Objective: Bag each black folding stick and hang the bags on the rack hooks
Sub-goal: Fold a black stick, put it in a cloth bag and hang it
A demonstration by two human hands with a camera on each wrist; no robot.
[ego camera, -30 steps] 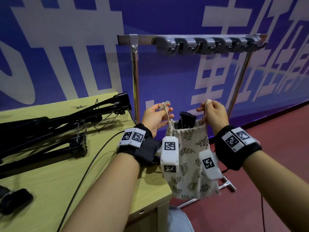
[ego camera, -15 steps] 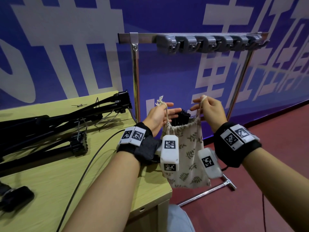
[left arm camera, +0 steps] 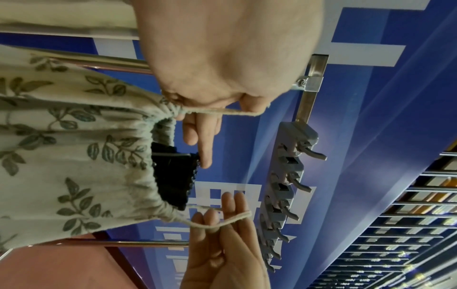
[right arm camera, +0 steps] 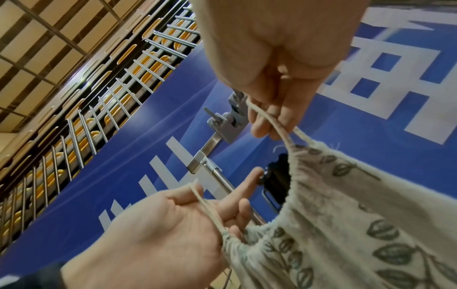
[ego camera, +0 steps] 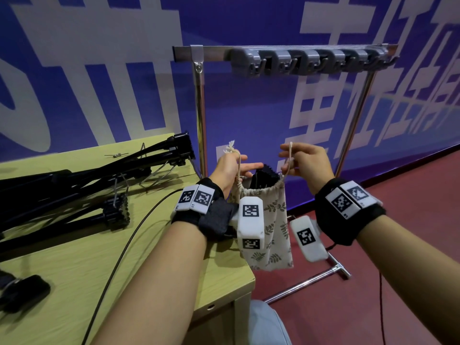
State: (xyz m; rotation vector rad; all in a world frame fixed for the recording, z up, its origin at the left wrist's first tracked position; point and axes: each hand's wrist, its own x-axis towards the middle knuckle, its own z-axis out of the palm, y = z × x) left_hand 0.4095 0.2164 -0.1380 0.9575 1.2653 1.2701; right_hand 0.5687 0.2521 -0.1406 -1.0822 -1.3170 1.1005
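A cream leaf-print drawstring bag (ego camera: 272,220) hangs between my hands, off the table's right end and well below the rack hooks (ego camera: 311,62). The top of a black folding stick (ego camera: 263,176) pokes out of its gathered mouth. My left hand (ego camera: 245,166) pinches the left drawstring (left arm camera: 222,112) under the thumb, and its straight index finger touches the stick (left arm camera: 173,176). My right hand (ego camera: 286,158) holds the right drawstring loop (right arm camera: 269,119) in curled fingers. More black folding sticks (ego camera: 74,185) lie on the table at the left.
The metal rack (ego camera: 199,115) stands just behind the yellow table (ego camera: 174,282), with its foot bar (ego camera: 311,282) on the red floor. A black cable (ego camera: 129,240) crosses the table and a dark device (ego camera: 22,292) lies near its left edge. A blue banner wall is behind.
Both hands have lifted the bag a little. The mouth has gathered tighter round the stick. My left fingers have straightened toward the stick's top.
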